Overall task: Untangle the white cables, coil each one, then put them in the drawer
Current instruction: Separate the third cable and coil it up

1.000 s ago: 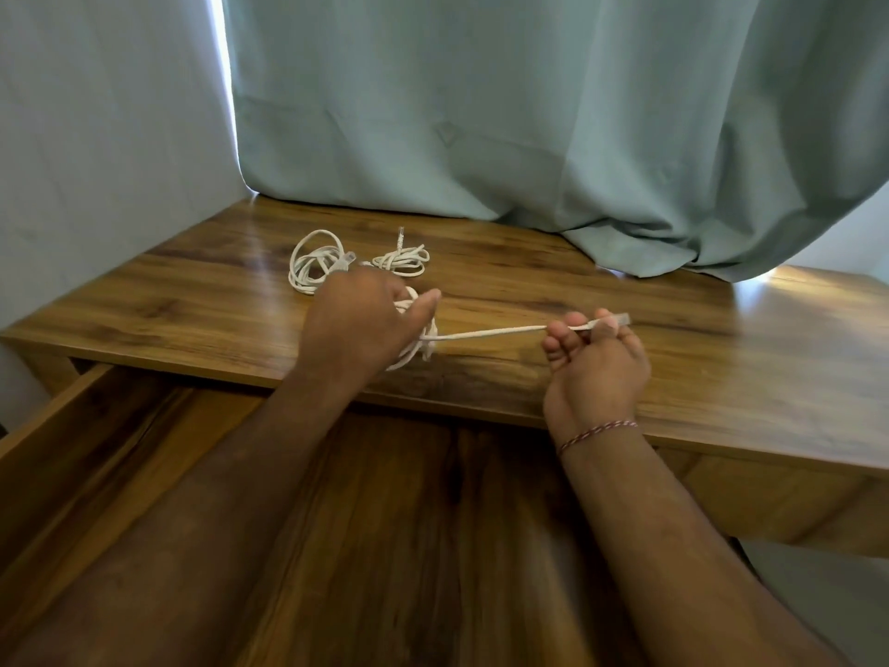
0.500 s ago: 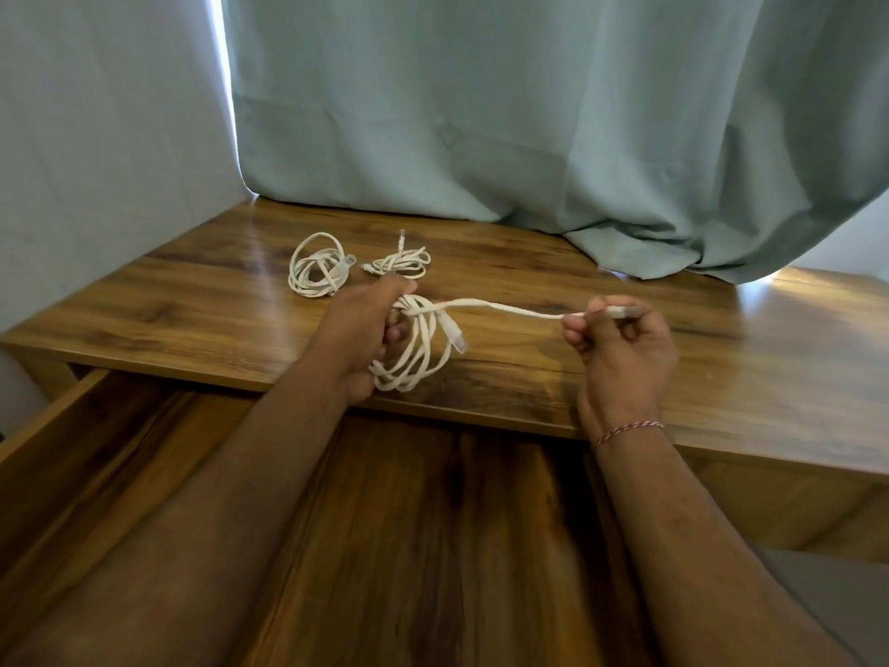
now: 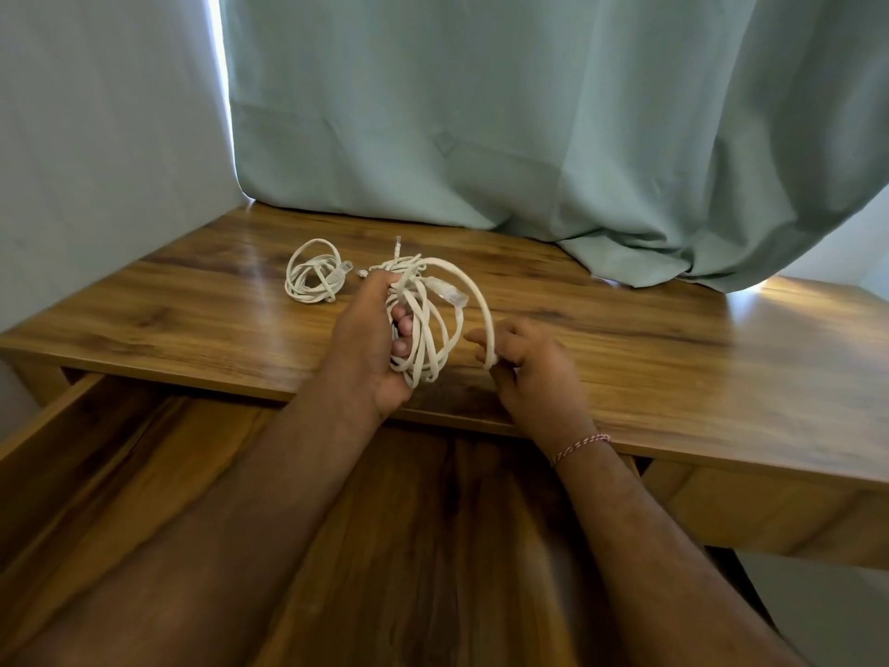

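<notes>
Two hands [image 3: 370, 344] grip cable [image 3: 423, 329]; drawer [image 3: 72, 454] open.

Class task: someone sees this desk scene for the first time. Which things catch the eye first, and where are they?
The two hands at centre: the left hand grips a white cable bundle while the right hand feeds in its loose loop. Behind them, a coiled white cable lies on the wooden desk, and the open drawer waits below.

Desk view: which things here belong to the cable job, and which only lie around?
Job:
held cable
coiled cable on desk
third cable behind left hand
open drawer
left hand
right hand

Not job:
curtain
wrist thread
</notes>
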A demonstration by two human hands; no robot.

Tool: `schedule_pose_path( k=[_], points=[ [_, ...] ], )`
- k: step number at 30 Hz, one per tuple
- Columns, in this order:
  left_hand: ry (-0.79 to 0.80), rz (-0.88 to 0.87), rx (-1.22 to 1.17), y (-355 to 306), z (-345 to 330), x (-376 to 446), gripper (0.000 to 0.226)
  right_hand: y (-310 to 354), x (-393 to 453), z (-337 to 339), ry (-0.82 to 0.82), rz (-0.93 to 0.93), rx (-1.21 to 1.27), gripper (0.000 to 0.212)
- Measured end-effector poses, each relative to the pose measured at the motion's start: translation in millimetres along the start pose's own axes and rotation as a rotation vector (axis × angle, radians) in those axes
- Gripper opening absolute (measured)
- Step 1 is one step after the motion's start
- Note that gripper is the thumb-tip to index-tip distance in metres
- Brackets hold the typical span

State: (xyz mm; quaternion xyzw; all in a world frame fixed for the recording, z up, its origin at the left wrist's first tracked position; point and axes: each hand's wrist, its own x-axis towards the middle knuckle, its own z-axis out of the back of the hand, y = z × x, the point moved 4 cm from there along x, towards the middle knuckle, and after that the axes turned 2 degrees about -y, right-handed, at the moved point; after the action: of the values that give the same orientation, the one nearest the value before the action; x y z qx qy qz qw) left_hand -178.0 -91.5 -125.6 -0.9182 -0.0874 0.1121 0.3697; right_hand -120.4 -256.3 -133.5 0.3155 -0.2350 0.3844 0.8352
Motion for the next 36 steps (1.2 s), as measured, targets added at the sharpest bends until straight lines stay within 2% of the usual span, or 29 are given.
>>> schedule_pose_path(
  k=[4, 7, 9, 10, 13, 15, 18, 23, 26, 29, 34, 36],
  points=[
    [-0.057, -0.038, 0.035, -1.5, -2.8, -3.2, 0.044, 9.2, -0.9, -2.6, -0.004, 0.068, -0.057, 0.022],
    [-0.114, -0.059, 0.124, 0.6, 0.1, -5.2, 0.046, 9.6, 0.8, -0.7, -0.041, 0.031, -0.11, 0.043],
    [-0.123, -0.077, 0.276, 0.8, 3.9, -5.3, 0.048, 3.6, 2.2, 4.6, -0.087, -0.1, 0.021, 0.049],
    [-0.115, -0.081, 0.374, 0.7, 5.0, -5.8, 0.049, -1.7, 2.2, 5.8, -0.098, -0.179, 0.118, 0.046],
    [-0.032, -0.022, 0.58, 3.3, 3.4, -9.2, 0.052, -10.7, 0.3, 9.0, -0.162, -0.38, 0.413, 0.011],
    [0.019, 0.014, 0.577, 6.9, -0.9, -12.9, 0.052, -9.8, -1.3, 9.1, -0.193, -0.479, 0.641, 0.005],
    [-0.013, -0.06, 0.477, 7.8, -7.0, -12.6, 0.044, 3.8, -1.0, -0.6, -0.099, -0.509, 0.892, 0.005],
    [-0.169, -0.175, 0.369, -1.2, 3.0, -8.0, 0.046, 10.4, -0.8, -6.0, -0.014, -0.465, 0.923, 0.013],
    [-0.157, -0.167, 0.402, -2.1, 6.8, -8.5, 0.046, 7.7, -3.7, -7.4, 0.021, -0.543, 1.067, 0.013],
    [-0.087, -0.138, 0.436, 7.9, 0.2, -11.3, 0.039, 18.4, -6.0, -15.5, 0.139, -0.574, 1.237, 0.017],
    [-0.1, -0.186, 0.424, 14.8, -3.8, -13.1, 0.032, 30.4, -5.2, -17.7, 0.138, -0.623, 1.423, 0.055],
    [-0.117, -0.238, 0.438, 16.8, -5.1, -13.1, 0.037, 30.6, -4.8, -18.8, 0.131, -0.638, 1.436, 0.057]
  ],
)
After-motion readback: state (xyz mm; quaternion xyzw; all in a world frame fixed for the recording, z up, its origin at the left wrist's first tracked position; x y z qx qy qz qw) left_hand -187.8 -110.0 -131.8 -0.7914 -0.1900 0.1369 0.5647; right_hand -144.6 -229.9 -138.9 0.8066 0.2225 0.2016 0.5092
